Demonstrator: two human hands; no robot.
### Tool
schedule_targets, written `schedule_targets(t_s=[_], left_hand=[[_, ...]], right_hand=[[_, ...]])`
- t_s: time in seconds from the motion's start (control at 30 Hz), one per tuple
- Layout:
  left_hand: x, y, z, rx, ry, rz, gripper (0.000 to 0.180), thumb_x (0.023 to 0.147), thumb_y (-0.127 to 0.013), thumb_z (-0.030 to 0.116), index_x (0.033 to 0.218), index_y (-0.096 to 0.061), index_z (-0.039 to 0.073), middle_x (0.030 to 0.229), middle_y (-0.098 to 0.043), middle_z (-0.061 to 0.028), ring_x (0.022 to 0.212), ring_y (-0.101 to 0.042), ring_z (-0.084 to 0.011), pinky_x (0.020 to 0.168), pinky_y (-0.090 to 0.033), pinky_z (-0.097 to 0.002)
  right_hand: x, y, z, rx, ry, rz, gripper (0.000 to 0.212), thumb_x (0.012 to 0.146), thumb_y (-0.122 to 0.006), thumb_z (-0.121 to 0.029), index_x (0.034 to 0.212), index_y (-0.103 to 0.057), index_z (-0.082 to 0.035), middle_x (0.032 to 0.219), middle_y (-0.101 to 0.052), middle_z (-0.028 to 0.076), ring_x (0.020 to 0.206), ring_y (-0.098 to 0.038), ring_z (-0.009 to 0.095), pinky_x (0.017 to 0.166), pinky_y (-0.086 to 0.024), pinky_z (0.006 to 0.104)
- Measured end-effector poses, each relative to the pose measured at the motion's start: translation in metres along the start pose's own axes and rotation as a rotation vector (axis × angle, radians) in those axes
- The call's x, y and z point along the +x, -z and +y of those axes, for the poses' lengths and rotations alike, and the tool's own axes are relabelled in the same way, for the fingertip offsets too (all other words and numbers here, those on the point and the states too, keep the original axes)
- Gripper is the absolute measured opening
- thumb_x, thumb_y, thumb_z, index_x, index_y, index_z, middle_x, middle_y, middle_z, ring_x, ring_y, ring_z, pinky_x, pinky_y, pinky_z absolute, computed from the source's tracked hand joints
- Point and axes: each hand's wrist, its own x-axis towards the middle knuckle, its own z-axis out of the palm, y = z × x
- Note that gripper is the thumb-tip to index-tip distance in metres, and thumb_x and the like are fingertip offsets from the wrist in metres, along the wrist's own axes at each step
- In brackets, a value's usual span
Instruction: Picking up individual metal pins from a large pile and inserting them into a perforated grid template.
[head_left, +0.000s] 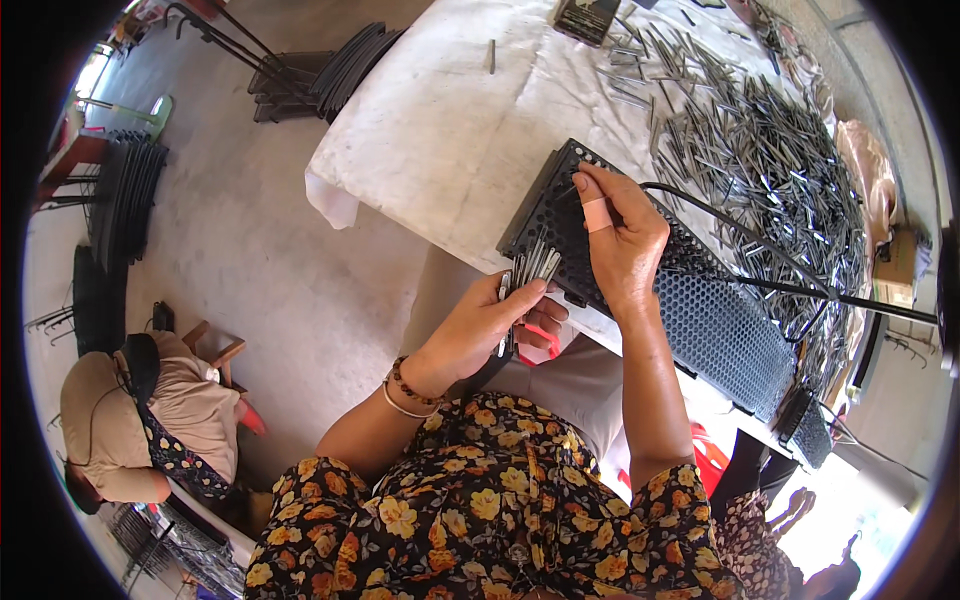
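"Metal strips (536,262): location?"
"Bundle clasped in left hand (488,318), thumb pressed across."
"Black perforated panel (720,325): progress?"
"Judged early; most visible holes appear unfilled."
"Right hand (625,240)?"
"Fingertips held close together at panel's upper end; whether anything is pinched cannot be told."
"Loose pile (785,175)?"
"Heaped on bench (430,130), right; yet unused."

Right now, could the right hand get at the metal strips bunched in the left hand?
Probably yes: the right hand is close by, at the perforated panel, and the metal strips jut out of the left hand, nothing visibly between.
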Motion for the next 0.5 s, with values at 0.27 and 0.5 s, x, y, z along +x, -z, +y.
schedule_targets(t_s=[0.27, 0.5], left_hand=[[0.007, 0.005, -0.012, 0.047, -0.099, 0.039, 0.026, 0.098, -0.050, 0.025, 0.105, -0.056, 0.001, 0.088, -0.063, -0.0090, 0.076, -0.062, -0.0149, 0.063, -0.054, -0.0287], [0.003, 0.000, -0.014, -0.003, -0.117, 0.042, 0.022, 0.097, -0.052, 0.020, 0.104, -0.053, 0.000, 0.089, -0.064, -0.0093, 0.076, -0.062, -0.0132, 0.065, -0.054, -0.0259]], right_hand=[[0.001, -0.003, -0.001, -0.441, 0.376, -0.069, 0.017, 0.076, -0.072, -0.010, 0.092, -0.070, -0.004, 0.090, -0.062, 0.006, 0.072, -0.061, 0.025, 0.065, -0.048, 0.0341], [-0.001, 0.000, -0.002, -0.482, 0.377, -0.086, 0.015, 0.076, -0.072, -0.012, 0.089, -0.069, -0.005, 0.089, -0.060, 0.005, 0.073, -0.060, 0.024, 0.065, -0.048, 0.0345]])
